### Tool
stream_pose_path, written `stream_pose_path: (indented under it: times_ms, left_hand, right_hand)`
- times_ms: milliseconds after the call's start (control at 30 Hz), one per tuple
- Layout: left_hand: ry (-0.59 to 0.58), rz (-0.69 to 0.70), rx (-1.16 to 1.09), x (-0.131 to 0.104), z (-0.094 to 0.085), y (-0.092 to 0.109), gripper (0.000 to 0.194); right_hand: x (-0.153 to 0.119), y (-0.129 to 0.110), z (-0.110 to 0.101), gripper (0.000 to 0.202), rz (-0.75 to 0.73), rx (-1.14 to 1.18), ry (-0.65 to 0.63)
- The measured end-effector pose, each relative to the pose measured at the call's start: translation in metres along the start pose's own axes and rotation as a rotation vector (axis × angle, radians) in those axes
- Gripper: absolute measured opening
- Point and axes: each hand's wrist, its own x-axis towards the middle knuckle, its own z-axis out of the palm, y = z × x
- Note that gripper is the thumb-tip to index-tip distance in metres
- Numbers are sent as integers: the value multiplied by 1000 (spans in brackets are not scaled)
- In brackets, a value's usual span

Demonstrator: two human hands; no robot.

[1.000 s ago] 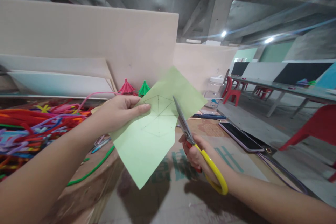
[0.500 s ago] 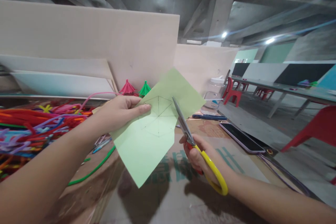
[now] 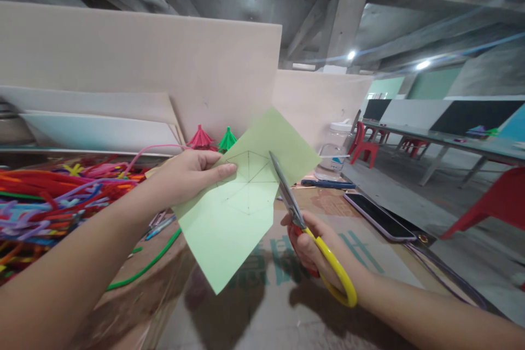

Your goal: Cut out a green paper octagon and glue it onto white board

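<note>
1. Pinching the pale green paper at its left side, the left hand keeps its thumb on top and fingers curled close, holding the sheet above the surface.
2. Gripping the scissors, the right hand is wrapped around the yellow-and-red handles; the steel lies against the paper, blade spread hard to tell.
3. Hardly anything has shifted this last second, suggesting a pause mid-cut.
4. The paper is smooth and angular, its right edge cut inward, with thin ruled lines.
5. Beyond: fuzzy pipe cleaners, ribbed pink cone, clear bottle.
</note>
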Motion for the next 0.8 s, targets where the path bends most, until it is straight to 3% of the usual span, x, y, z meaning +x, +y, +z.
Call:
stream_pose_path:
  times_ms: [800]
  left_hand:
    - [33, -6, 56, 1, -2, -4, 44]
  right_hand:
    - [-2, 0, 0, 66, 67, 39, -4]
